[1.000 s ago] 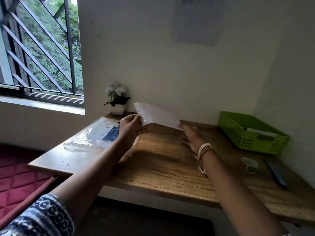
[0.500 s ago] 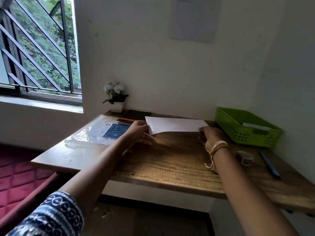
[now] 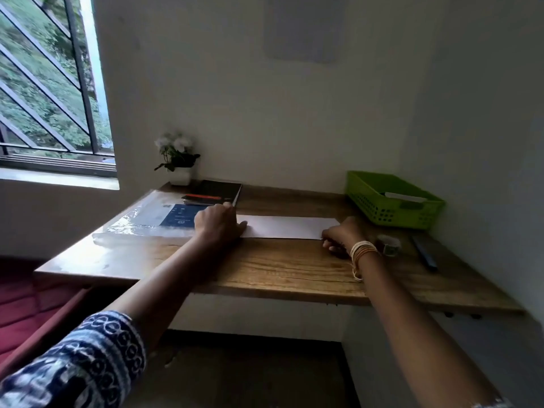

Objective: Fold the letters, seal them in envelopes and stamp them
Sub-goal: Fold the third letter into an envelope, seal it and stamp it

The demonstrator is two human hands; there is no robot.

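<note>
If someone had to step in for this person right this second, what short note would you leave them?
Left hand presses the left end of the folded letter; right hand holds its right end at the near corner. The letter lies flat on the wooden desk. Tape roll and green basket sit to the right. Done: first fold, apparently. Left: any further fold, envelope, sealing, stamp.

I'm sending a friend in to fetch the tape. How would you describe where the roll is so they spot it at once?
Start at the green basket in the wooden desk's far right corner. Just in front of it, nearer the desk's front edge, stands the small roll of tape, between the person's bangled right wrist and a dark pen. It is the only round, hollow thing there.
</note>
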